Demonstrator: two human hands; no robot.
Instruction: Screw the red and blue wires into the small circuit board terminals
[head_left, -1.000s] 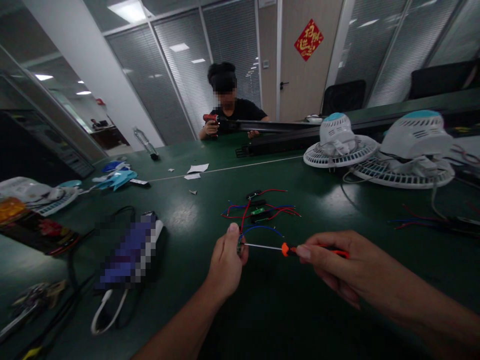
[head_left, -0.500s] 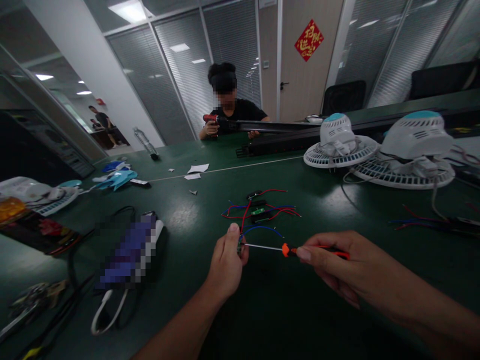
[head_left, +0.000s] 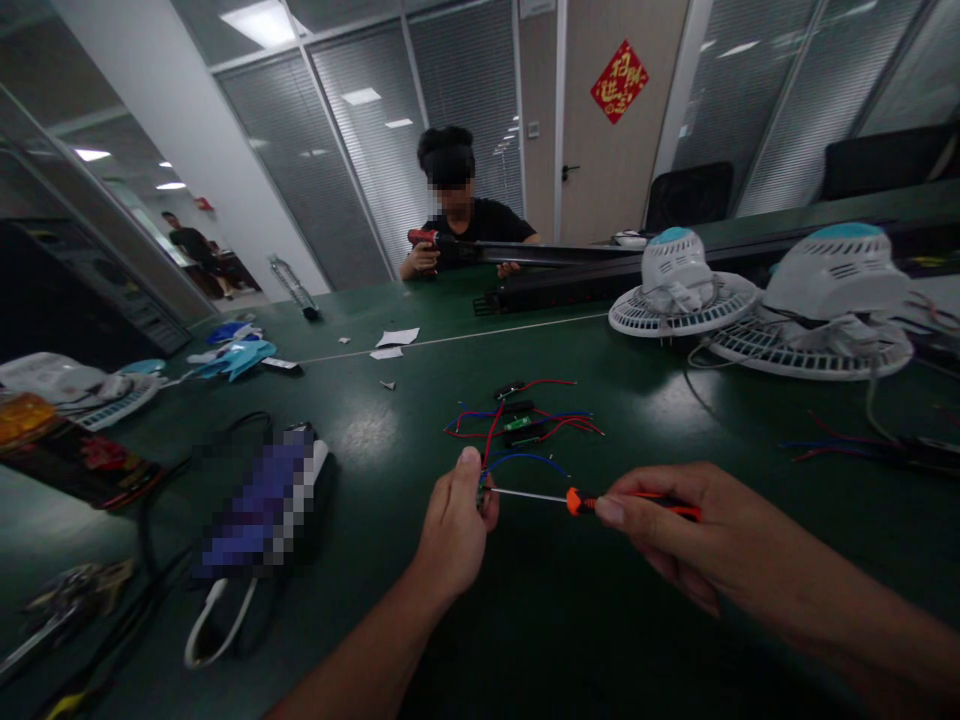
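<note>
Just below frame centre, a circuit board [head_left: 481,493] is pinched by the left hand [head_left: 456,515], presumably for steadying; a screwdriver [head_left: 577,501] is gripped by the right hand [head_left: 679,515], levelled toward the board, though contact cannot be confirmed.

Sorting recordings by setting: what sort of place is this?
Likely an office room doubling as a workshop: glass partitions with blinds, white fan-like units on the table, and a screwdriver in the right hand.
</note>
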